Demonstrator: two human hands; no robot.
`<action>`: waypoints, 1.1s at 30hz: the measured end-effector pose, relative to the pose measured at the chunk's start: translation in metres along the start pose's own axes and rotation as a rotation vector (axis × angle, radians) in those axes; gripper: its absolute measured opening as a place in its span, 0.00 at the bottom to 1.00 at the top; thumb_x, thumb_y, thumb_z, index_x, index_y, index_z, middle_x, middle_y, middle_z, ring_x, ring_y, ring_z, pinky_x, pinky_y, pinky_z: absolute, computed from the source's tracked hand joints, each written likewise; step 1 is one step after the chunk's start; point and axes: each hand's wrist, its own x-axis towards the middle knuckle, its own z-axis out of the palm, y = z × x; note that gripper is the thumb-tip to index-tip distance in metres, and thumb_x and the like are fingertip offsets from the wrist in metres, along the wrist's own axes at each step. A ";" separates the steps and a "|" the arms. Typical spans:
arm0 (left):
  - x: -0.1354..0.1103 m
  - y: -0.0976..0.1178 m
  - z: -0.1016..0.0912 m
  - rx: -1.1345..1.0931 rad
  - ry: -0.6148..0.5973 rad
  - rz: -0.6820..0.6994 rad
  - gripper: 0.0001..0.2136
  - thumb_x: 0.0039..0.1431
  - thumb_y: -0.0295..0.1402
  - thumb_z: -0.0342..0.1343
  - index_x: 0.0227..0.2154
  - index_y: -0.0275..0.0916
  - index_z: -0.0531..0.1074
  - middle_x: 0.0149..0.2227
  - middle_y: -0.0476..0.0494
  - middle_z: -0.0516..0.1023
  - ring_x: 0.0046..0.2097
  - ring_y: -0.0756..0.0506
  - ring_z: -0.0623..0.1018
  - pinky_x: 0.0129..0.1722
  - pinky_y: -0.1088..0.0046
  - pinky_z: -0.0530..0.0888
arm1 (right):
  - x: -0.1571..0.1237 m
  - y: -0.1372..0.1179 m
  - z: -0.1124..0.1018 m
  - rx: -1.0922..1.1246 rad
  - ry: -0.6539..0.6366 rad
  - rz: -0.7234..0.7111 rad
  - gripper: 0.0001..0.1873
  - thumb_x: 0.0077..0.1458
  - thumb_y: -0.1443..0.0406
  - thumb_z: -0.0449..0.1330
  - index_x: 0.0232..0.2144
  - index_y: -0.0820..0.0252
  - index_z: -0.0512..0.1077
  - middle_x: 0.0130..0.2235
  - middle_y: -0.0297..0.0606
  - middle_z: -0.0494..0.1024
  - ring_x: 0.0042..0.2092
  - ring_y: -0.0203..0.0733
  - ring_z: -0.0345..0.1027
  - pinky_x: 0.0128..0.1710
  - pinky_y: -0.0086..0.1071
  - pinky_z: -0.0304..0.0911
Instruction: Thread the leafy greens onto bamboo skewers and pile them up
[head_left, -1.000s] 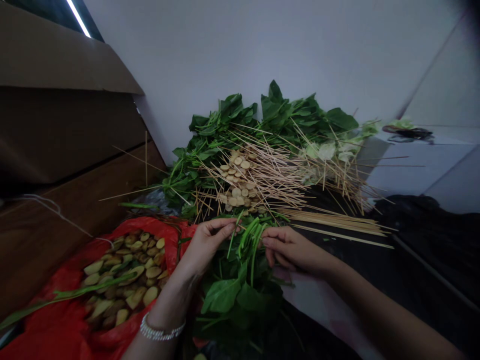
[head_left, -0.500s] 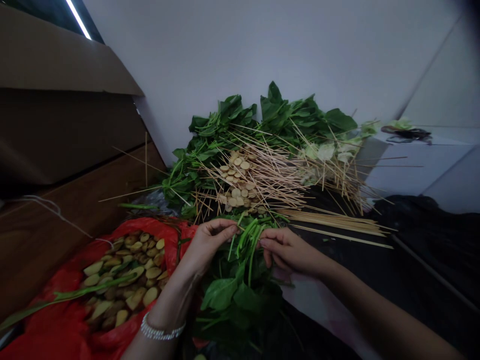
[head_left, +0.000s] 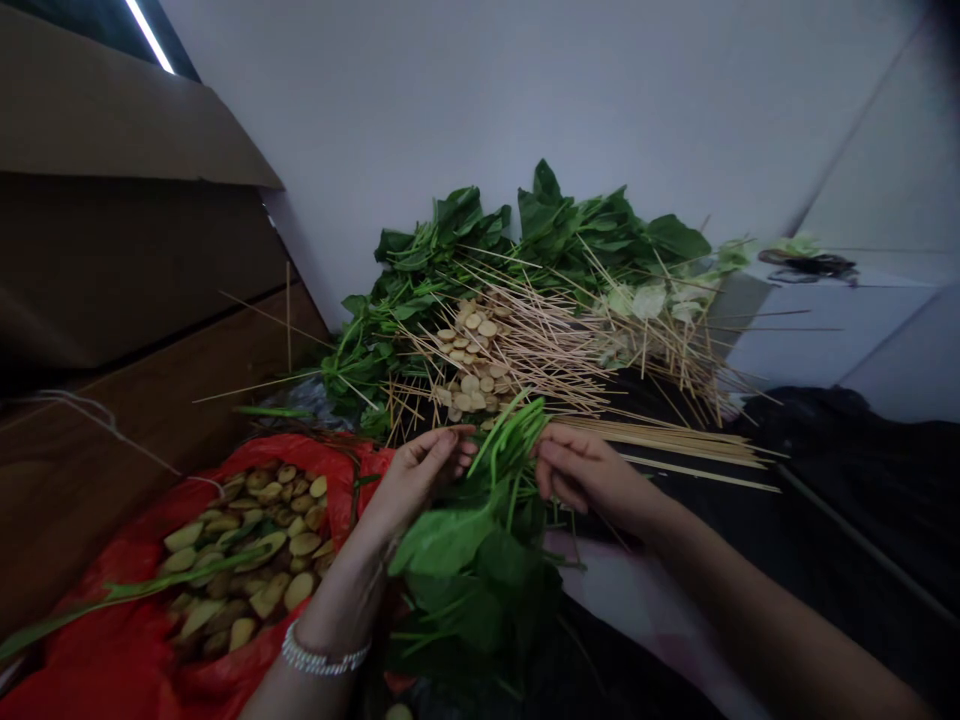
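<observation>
A bunch of leafy greens (head_left: 517, 435) hangs between my hands, its cut stems pointing up and its broad leaves spreading below. My right hand (head_left: 589, 470) pinches it by the right side of the stems. My left hand (head_left: 427, 465) is just left of the stems, its fingers curled together. What those fingers hold, if anything, is too small and dim to make out. Just beyond my hands lie skewers threaded with potato slices (head_left: 471, 385), their bare sticks (head_left: 555, 350) fanned to the right. A stack of bare bamboo skewers (head_left: 682, 445) lies behind my right hand.
A red plastic bag (head_left: 127, 580) with cut potato pieces (head_left: 255, 550) stands at left, a long green stalk (head_left: 187, 575) across it. More skewered greens (head_left: 615, 230) lean against the white wall (head_left: 525, 90). Pale leaves on skewers (head_left: 652, 300) lie right, a cardboard box (head_left: 127, 250) left.
The bunch of greens has risen a little, its stems now more upright and leaning right. My left fingers have drawn slightly away from the stems; my right hand has shifted slightly right.
</observation>
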 end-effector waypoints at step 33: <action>-0.007 0.004 0.013 -0.304 0.033 -0.120 0.15 0.56 0.44 0.57 0.24 0.39 0.65 0.20 0.53 0.67 0.24 0.52 0.70 0.25 0.79 0.70 | 0.005 -0.012 -0.028 0.334 0.205 -0.165 0.11 0.56 0.59 0.63 0.32 0.59 0.68 0.20 0.25 0.71 0.12 0.22 0.50 0.13 0.19 0.44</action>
